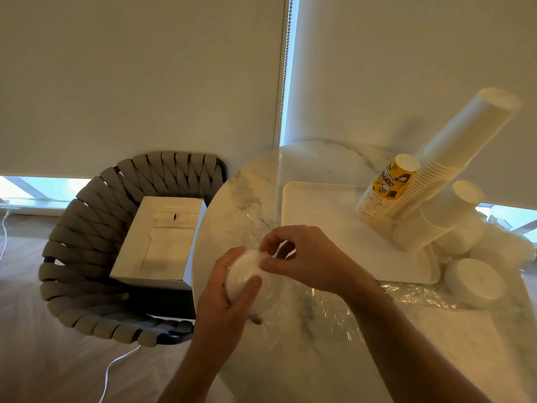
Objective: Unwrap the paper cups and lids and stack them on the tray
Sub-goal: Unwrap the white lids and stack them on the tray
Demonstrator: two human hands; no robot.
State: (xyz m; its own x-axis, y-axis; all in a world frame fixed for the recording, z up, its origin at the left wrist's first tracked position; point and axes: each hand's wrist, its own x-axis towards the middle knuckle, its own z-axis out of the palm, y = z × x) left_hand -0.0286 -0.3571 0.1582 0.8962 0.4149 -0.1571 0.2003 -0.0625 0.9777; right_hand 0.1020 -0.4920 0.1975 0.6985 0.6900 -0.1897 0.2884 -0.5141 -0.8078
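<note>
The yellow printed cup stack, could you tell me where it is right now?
In the head view, the yellow printed cup stack stands upside down on the white tray's far right, touching the taller white cup stack.

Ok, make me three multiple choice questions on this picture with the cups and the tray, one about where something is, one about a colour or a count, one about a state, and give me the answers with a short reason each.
1. Where is the open cardboard box?
A. On the seat of the woven chair
B. On the tray
C. On the floor under the table

2. What colour is the printed cup stack on the tray?
A. Blue
B. Yellow with brown print
C. Green

3. What are the hands doing?
A. Both rest flat on the table
B. The left hand holds a stack of white lids while the right hand pinches its clear wrap
C. Both lift the tray

Answers: 1 A, the box sits inside the chair's woven frame. 2 B, its top cup is yellow beside the white stacks. 3 B, the left fingers curl round the lids and the right fingertips meet at their top.
</note>
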